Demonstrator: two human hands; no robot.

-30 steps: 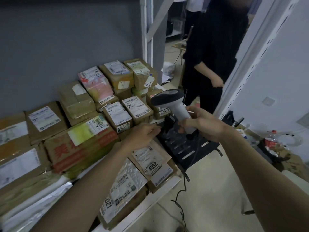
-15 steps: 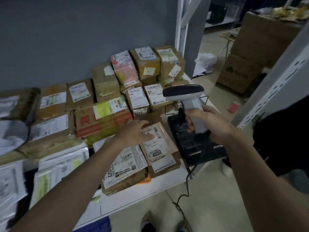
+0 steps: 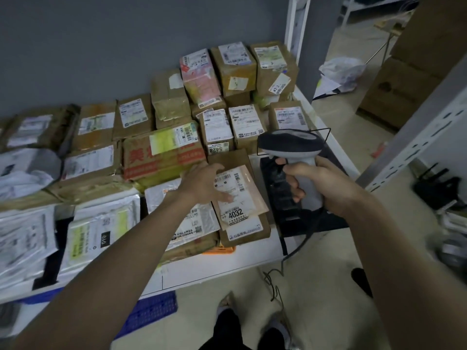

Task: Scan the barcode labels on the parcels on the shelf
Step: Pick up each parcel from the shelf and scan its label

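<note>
Left hand [image 3: 202, 181] spread flat on parcel [image 3: 237, 195] labelled "4032"; right hand [image 3: 321, 183] gripping scanner [image 3: 293, 147]; "5428" box [image 3: 218, 132] at twelve o'clock.

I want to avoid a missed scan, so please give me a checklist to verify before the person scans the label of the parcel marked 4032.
1. Grey handheld barcode scanner held firmly: ok, the right hand has a full grip on its handle.
2. Flat brown parcel marked 4032 steadied: ok, the left hand rests on it with straight fingers.
3. Barcode uncovered: ok, the bars at the top of its white label show beside the fingers.
4. Scanner head aimed at that label: cannot tell.
5. Black scanner cable free: ok, it hangs loose to the floor.
</note>
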